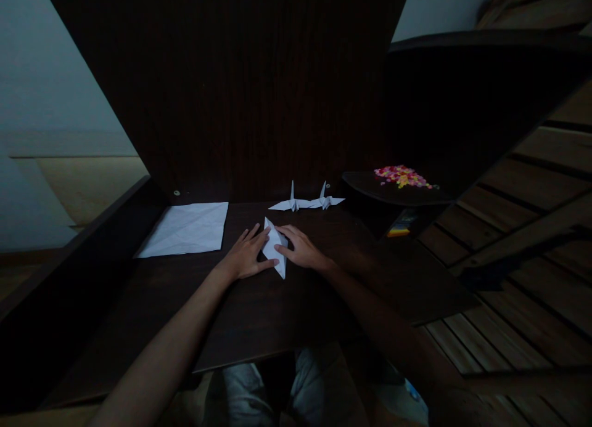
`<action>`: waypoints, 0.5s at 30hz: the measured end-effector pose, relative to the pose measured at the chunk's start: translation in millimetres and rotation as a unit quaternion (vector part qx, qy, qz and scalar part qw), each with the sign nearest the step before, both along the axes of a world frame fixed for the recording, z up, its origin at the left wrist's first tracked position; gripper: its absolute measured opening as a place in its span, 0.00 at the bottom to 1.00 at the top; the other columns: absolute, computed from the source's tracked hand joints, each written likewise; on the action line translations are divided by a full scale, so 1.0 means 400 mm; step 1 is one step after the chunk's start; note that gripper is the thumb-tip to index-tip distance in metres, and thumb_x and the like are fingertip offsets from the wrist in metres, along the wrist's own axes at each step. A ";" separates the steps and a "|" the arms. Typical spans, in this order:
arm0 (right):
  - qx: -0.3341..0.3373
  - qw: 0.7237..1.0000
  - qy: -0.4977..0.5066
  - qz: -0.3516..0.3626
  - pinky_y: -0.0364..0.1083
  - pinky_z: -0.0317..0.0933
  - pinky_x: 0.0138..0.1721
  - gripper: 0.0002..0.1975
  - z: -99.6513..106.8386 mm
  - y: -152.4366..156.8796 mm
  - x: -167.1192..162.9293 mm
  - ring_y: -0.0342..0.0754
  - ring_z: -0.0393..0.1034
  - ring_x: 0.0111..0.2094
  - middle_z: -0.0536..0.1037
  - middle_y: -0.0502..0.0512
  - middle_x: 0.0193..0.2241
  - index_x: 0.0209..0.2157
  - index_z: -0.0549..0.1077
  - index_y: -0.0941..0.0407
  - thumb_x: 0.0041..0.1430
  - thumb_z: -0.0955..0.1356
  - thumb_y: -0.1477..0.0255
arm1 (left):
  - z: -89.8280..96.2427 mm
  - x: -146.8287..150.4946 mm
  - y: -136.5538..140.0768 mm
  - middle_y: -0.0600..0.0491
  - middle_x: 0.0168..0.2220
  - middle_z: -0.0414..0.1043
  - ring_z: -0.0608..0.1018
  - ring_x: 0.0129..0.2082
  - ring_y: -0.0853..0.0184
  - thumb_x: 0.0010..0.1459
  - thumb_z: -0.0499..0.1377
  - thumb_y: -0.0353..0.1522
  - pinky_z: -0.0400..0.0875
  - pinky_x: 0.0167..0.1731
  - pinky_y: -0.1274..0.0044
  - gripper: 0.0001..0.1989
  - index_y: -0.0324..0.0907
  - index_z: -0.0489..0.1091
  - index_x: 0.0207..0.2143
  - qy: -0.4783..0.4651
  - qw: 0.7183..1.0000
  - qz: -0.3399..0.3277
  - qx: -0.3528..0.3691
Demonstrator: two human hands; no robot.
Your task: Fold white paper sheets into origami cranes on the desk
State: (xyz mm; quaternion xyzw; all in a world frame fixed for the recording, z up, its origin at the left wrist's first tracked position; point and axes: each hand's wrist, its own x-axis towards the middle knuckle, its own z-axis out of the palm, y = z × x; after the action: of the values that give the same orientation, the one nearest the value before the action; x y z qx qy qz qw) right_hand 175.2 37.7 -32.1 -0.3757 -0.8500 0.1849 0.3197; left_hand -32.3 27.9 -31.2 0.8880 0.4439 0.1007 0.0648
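A piece of white paper folded into a narrow diamond (272, 245) lies on the dark table between my two hands. My left hand (245, 252) rests at its left side with fingers spread, the index fingertip and thumb touching the paper. From the right, my right hand (300, 248) has its thumb on top of the diamond and its bent fingers along the upper right edge, partly covering it. Behind my hands stand two white origami cranes, a left one (293, 204) and a right one (325, 201), with their wings meeting.
White creased paper sheets (194, 230) lie at the table's left, beside a raised side panel (83, 242). A low corner shelf (361, 183) on the right bears a pile of small colourful pieces (402, 175). A tall dark back panel (240, 94) rises behind.
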 end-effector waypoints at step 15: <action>-0.004 1.000 -0.017 0.002 0.55 0.54 0.58 0.25 -0.010 0.005 -0.007 0.53 0.61 0.56 0.67 0.62 0.55 0.57 0.63 0.57 0.58 0.66 0.68 | -0.014 0.009 0.015 0.42 0.65 0.49 0.46 0.66 0.51 0.52 0.48 0.59 0.44 0.62 0.57 0.48 0.37 0.43 0.65 -0.011 1.000 0.006 -0.005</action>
State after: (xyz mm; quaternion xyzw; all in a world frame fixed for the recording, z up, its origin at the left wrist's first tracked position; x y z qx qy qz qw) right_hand 172.4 39.8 -36.2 -0.3783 -0.8553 0.1822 0.3036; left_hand -28.9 33.9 -36.9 0.8837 0.4494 0.1087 0.0730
